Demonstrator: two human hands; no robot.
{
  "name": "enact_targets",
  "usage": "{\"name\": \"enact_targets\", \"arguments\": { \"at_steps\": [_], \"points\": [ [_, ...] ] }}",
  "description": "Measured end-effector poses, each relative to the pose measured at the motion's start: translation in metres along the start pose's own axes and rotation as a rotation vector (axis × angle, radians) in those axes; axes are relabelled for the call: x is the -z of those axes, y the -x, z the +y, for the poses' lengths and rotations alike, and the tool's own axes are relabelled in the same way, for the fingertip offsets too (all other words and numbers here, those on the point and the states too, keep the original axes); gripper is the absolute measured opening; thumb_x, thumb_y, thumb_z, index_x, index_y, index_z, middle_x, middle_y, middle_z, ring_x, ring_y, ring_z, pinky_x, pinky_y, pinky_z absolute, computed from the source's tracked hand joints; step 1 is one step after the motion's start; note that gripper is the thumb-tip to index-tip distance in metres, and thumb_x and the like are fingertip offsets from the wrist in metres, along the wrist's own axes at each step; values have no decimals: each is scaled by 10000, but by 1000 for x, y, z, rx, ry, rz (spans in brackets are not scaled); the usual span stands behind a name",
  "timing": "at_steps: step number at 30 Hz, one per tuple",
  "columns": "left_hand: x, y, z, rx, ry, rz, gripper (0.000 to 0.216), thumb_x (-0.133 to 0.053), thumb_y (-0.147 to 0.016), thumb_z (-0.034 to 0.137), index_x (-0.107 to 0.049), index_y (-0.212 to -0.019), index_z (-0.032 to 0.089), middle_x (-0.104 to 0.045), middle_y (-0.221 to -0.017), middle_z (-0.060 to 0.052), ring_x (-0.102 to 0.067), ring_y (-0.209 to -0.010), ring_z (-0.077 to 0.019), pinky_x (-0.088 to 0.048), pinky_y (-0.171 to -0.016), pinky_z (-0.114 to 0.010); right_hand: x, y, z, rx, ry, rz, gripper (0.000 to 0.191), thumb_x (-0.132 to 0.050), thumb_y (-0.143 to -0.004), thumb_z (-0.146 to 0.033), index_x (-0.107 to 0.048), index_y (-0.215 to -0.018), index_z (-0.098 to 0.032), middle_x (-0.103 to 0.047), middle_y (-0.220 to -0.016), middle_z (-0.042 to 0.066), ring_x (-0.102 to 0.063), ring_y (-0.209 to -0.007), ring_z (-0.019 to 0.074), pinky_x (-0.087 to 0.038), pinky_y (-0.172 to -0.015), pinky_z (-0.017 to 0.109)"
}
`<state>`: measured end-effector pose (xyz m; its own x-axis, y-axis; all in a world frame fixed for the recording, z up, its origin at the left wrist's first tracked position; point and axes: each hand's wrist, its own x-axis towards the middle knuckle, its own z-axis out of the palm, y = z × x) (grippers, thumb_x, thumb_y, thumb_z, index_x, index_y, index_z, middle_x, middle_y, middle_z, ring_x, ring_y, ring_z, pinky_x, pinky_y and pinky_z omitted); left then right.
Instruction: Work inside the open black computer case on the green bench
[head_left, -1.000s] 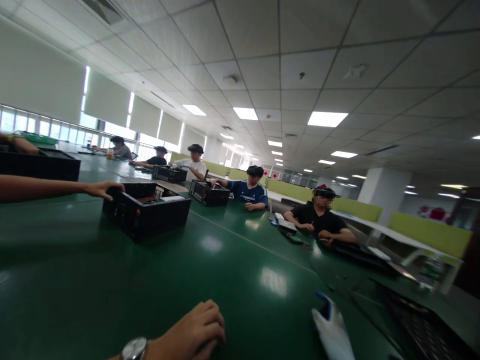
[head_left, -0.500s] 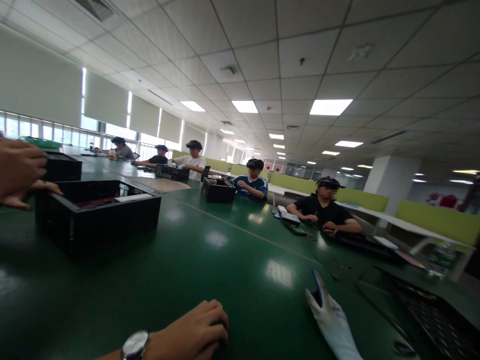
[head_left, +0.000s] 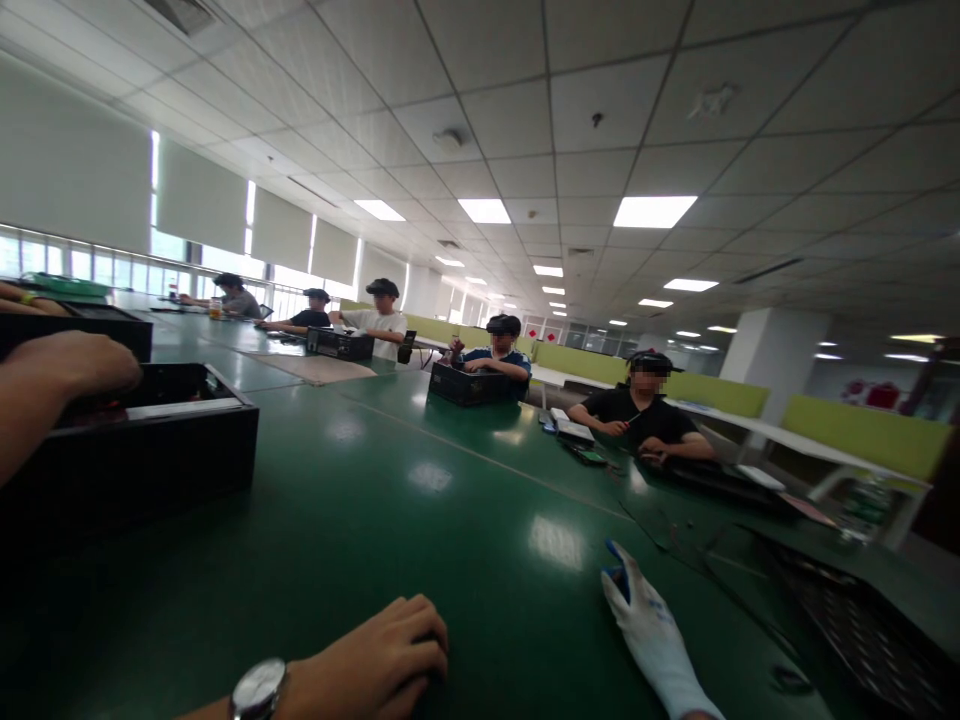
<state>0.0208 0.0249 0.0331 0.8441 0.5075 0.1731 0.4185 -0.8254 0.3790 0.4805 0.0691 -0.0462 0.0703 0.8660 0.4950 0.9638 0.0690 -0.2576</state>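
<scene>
My left hand [head_left: 375, 665] is bare, with a wristwatch [head_left: 257, 690] on it. It rests at the bottom edge on the green table [head_left: 420, 520], fingers curled under in a loose fist, and nothing shows in them. My right hand [head_left: 649, 635] wears a white glove with blue marks and lies stretched out flat on the table, holding nothing. An open black computer case [head_left: 142, 445] stands at the left, and another person's hand [head_left: 71, 365] rests on its near rim.
Several people in headsets sit along the far side with black cases [head_left: 469, 385] and small items [head_left: 574, 432] before them. A dark perforated panel [head_left: 862, 635] and flat black parts [head_left: 720, 480] lie to my right. Another black case [head_left: 75, 325] is at the far left.
The other person's hand has drawn the black case at the left nearer and further left. My gloved right hand has slid slightly forward and left. My left hand has stayed put.
</scene>
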Motion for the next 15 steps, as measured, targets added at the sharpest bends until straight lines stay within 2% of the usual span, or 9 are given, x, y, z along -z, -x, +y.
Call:
{"name": "enact_targets", "arguments": {
  "at_steps": [4,6,10,15],
  "points": [
    [0,0,-1,-9,5,2,335,-559,-907,71,-614,-1174,267,-587,-1303,-24,-561,-1151,-228,-489,-1023,-385,-5,1,8,55,73,-98,464,-347,-809,-97,-765,-974,-212,-689,-1300,83,-381,-1461,363,-248,-1222,644],
    [-1,0,-2,-14,4,0,334,-554,-911,76,-612,-1180,266,-585,-1304,-28,-562,-1150,-231,-490,-1023,-390,-7,1,8,45,72,-112,508,-310,-792,-53,-773,-945,-199,-690,-1302,81,-368,-1464,352,-198,-1239,637],
    [-2,0,-2,-12,5,2,333,-545,-912,75,-611,-1178,264,-581,-1304,-32,-562,-1153,-234,-489,-1032,-401,-7,0,4,27,15,-66,393,-382,-818,-135,-757,-894,-222,-704,-1262,79,-455,-1422,318,-281,-1240,542],
    [1,-1,1,18,11,-24,340,-544,-926,91,-606,-1204,275,-569,-1333,-28,-563,-1163,-237,-504,-1023,-410,1,1,-9,-48,48,-25,332,-452,-851,-265,-747,-1000,-227,-692,-1275,102,-510,-1373,349,-406,-1163,581]
  ]
}}
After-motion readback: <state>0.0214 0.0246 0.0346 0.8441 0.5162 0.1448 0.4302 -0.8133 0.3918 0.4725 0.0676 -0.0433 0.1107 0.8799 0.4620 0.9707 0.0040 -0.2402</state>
